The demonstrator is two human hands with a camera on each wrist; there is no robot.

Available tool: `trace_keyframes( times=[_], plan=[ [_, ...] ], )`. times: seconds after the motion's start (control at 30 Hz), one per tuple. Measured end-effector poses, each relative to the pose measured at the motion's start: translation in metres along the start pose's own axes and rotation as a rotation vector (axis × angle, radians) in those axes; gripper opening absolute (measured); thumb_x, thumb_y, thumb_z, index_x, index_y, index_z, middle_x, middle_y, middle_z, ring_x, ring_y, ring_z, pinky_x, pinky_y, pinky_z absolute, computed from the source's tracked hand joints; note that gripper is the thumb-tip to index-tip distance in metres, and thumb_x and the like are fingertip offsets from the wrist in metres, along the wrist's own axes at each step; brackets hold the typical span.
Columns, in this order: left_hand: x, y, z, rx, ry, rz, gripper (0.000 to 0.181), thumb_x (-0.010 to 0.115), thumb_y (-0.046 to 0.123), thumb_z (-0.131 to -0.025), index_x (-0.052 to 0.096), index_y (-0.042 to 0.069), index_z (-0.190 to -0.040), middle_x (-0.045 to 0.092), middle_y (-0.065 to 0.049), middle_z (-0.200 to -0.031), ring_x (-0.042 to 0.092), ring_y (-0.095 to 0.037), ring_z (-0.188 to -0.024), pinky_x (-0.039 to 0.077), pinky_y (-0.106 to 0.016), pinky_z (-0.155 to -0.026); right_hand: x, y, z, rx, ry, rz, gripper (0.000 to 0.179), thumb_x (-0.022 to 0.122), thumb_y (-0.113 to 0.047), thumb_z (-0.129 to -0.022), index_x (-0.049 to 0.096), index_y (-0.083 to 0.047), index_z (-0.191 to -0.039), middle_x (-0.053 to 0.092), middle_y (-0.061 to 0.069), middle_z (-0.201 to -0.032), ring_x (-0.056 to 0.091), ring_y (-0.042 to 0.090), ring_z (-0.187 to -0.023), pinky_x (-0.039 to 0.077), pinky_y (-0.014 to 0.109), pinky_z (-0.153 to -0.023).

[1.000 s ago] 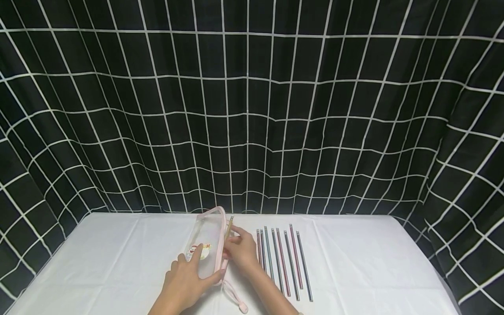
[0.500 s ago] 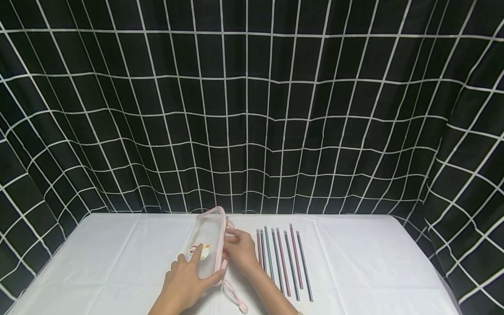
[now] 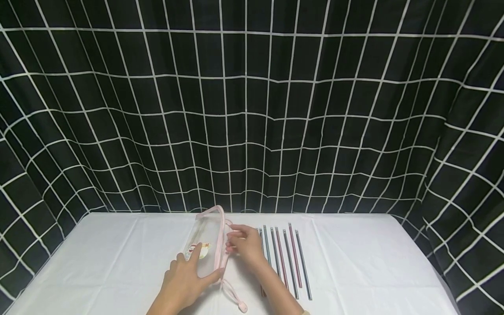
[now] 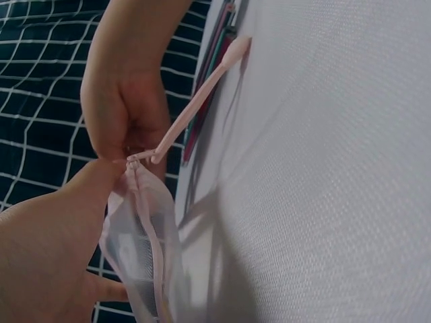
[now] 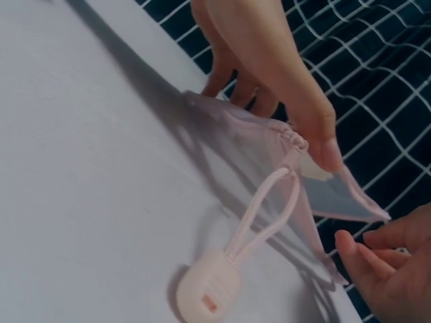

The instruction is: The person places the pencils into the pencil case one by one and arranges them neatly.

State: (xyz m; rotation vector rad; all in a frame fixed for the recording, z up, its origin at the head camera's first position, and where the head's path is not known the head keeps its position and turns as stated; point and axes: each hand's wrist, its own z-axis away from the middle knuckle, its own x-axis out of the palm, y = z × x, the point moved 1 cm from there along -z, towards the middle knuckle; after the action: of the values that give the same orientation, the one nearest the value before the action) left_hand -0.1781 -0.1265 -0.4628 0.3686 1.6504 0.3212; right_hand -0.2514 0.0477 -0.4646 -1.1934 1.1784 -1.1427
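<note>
A see-through mesh pencil case (image 3: 205,236) with pink edging and a cartoon print stands tilted on the white table, its zip side spread toward the right. My left hand (image 3: 183,280) holds it, thumb on the pink rim and fingers over the front. Just right of the opening is my right hand (image 3: 249,247), its fingers loosely bent with nothing visible between them. In the right wrist view the fingertips of that right hand (image 5: 397,266) are apart from the case's edge. A faint yellowish streak shows through the mesh; the case's inside is otherwise hard to make out.
Several metallic pencils (image 3: 294,256) in red, green and dark blue lie side by side to the right, partly behind my right forearm. A pink zip cord (image 3: 234,295) with an oval tag hangs from the case onto the table. A black gridded curtain (image 3: 252,109) surrounds the table.
The gold pencil in my right hand slid down into the case and out of that hand. The right hand then drew slightly right, its fingers loosening. My left hand stayed on the case.
</note>
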Motion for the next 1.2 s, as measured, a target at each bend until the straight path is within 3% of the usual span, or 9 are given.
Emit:
trace_keyframes(
  times=[0.33, 0.63, 0.83, 1.2],
  plan=[
    [-0.003, 0.001, -0.001, -0.013, -0.013, 0.015, 0.097, 0.069, 0.074, -0.085, 0.052, 0.006, -0.152, 0.058, -0.031, -0.109, 0.063, -0.045, -0.096, 0.051, -0.060, -0.077, -0.011, -0.004, -0.001, -0.013, -0.003, 0.004, 0.037, 0.062, 0.008, -0.096, 0.061, 0.015, -0.133, 0.072, 0.032, -0.110, 0.078, 0.029, -0.085, 0.064, 0.037, -0.077],
    [-0.003, 0.000, -0.001, -0.010, -0.013, 0.000, 0.097, 0.069, 0.075, -0.085, 0.052, 0.007, -0.152, 0.059, -0.030, -0.107, 0.063, -0.045, -0.096, 0.051, -0.060, -0.076, -0.018, -0.006, -0.003, -0.004, -0.014, 0.020, 0.038, 0.064, 0.003, -0.099, 0.060, 0.014, -0.135, 0.072, 0.033, -0.113, 0.078, 0.032, -0.089, 0.063, 0.033, -0.075],
    [-0.002, 0.000, 0.000, 0.002, -0.006, -0.022, 0.096, 0.067, 0.075, -0.085, 0.053, 0.007, -0.151, 0.060, -0.029, -0.105, 0.063, -0.043, -0.095, 0.050, -0.059, -0.075, -0.025, -0.008, -0.002, 0.003, 0.000, 0.046, 0.038, 0.061, 0.005, -0.097, 0.061, 0.013, -0.135, 0.072, 0.032, -0.114, 0.077, 0.034, -0.092, 0.064, 0.038, -0.077],
    [-0.003, 0.000, 0.000, -0.013, -0.006, 0.026, 0.097, 0.070, 0.073, -0.085, 0.052, 0.006, -0.152, 0.058, -0.031, -0.108, 0.060, -0.044, -0.097, 0.051, -0.061, -0.078, -0.036, -0.009, -0.005, -0.014, 0.056, 0.096, 0.039, 0.065, 0.004, -0.094, 0.063, 0.013, -0.132, 0.074, 0.027, -0.105, 0.077, 0.037, -0.092, 0.064, 0.039, -0.074]
  ],
)
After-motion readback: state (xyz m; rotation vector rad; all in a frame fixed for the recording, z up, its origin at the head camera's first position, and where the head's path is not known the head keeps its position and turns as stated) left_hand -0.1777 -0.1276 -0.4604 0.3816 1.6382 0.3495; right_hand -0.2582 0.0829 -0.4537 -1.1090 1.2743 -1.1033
